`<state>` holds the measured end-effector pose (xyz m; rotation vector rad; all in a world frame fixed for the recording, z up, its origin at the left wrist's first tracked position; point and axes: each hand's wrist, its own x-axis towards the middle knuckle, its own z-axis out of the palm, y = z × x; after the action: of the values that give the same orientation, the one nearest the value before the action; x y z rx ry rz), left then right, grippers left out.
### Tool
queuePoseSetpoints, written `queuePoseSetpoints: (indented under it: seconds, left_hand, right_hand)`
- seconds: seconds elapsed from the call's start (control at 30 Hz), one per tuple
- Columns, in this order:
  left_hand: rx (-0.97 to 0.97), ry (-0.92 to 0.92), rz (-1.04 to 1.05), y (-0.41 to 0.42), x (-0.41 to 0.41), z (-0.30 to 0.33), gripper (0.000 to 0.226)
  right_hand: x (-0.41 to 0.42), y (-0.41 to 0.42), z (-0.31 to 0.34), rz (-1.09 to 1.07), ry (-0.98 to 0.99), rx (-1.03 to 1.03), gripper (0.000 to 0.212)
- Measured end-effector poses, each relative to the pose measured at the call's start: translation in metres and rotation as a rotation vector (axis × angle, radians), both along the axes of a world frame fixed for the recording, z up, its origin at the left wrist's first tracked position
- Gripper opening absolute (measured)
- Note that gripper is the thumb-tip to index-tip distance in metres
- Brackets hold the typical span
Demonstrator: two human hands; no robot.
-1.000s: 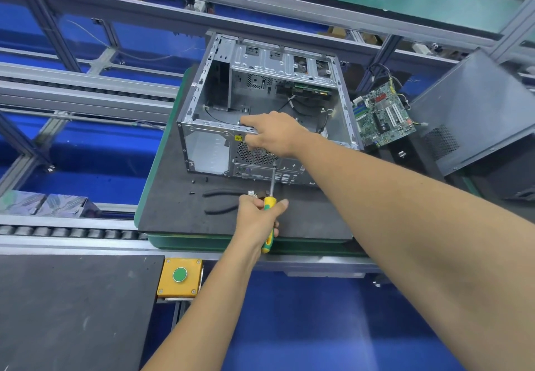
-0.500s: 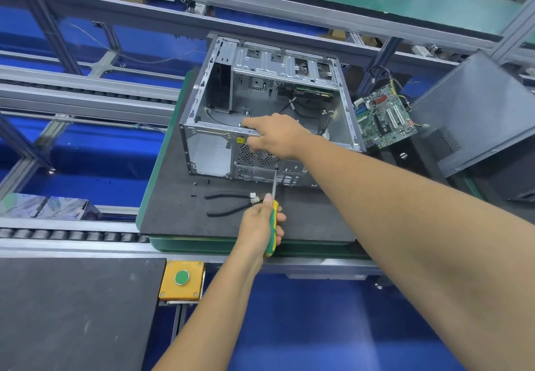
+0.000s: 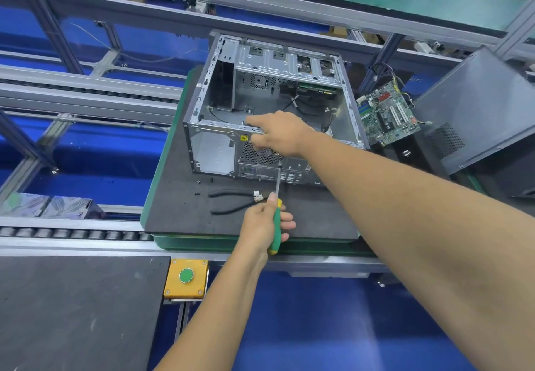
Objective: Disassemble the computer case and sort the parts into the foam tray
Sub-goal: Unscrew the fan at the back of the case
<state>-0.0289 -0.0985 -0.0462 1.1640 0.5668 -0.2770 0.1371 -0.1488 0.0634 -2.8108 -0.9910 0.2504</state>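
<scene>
An open metal computer case (image 3: pixel 220 150) stands on a black foam mat (image 3: pixel 179 211), its rear panel facing me. My right hand (image 3: pixel 280 133) grips the top rear edge of the case, above the fan grille. My left hand (image 3: pixel 260 226) holds the green-and-yellow handle of a screwdriver (image 3: pixel 277 226). The shaft points up at the rear panel, just under my right hand. A removed green motherboard (image 3: pixel 388 113) lies to the right of the case.
Black-handled pliers (image 3: pixel 231 194) and a few small screws (image 3: pixel 198 181) lie on the mat before the case. A dark side panel (image 3: pixel 477 104) leans at the right. A yellow box with a green button (image 3: pixel 186 278), a dark board (image 3: pixel 72 312) and a roller conveyor (image 3: pixel 72 233) are near me.
My left hand has shifted a little on the screwdriver handle while the tip stays at the rear panel. My right hand keeps its hold on the case edge.
</scene>
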Motion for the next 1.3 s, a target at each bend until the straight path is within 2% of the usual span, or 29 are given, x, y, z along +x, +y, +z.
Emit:
queuePoseSetpoints:
  seconds: [0.13,0.2,0.3,0.43,0.57,0.73,0.8,0.9,1.0,1.1,1.2,1.3]
  left_hand:
    - [-0.018,0.039,0.022,0.0013,0.0032,-0.0007,0.043]
    - [0.041,0.026,0.011,0.0002,0.0037,-0.0002,0.036]
    - [0.148,-0.013,0.042,-0.0005,-0.0009,-0.0028,0.044]
    - [0.216,-0.063,0.109,0.0020,-0.0032,-0.0038,0.046]
    - [0.164,-0.046,0.023,-0.0008,-0.0037,-0.0016,0.042]
    - [-0.060,0.053,-0.053,0.0043,0.0018,0.0019,0.056]
    - [-0.112,0.073,-0.029,0.0046,0.0042,0.0028,0.053]
    - [-0.017,0.034,0.014,0.0022,0.0039,0.0022,0.036]
    - [0.124,-0.026,0.058,0.0029,0.0002,-0.0019,0.044]
    - [0.182,-0.096,0.074,0.0068,0.0003,-0.0041,0.040]
    - [0.167,-0.098,0.019,0.0043,-0.0013,-0.0025,0.034]
    - [0.084,-0.035,-0.032,0.0062,-0.0035,-0.0039,0.040]
  right_hand:
    - [0.0005,0.0007,-0.0004,0.000,-0.002,-0.007,0.024]
    - [0.0004,0.0002,-0.0008,-0.006,0.000,-0.002,0.023]
    - [-0.0001,0.0008,0.0005,0.002,0.000,-0.005,0.027]
    - [-0.0015,-0.0004,0.0006,-0.001,0.012,0.002,0.009]
    - [-0.0019,0.0002,0.0015,-0.009,0.020,-0.005,0.009]
    - [-0.0022,-0.0008,0.0011,-0.018,0.020,0.003,0.011]
    - [-0.0022,-0.0008,0.0015,-0.016,0.018,0.006,0.013]
    - [-0.0032,-0.0008,0.0025,-0.018,0.018,0.009,0.017]
    - [-0.0035,-0.0006,0.0030,-0.014,0.018,0.012,0.014]
    - [-0.0035,-0.0009,0.0023,-0.006,0.015,0.011,0.011]
    - [-0.0033,-0.0011,0.0030,-0.005,0.015,0.010,0.012]
    - [-0.0033,-0.0009,0.0033,-0.003,0.013,0.015,0.013]
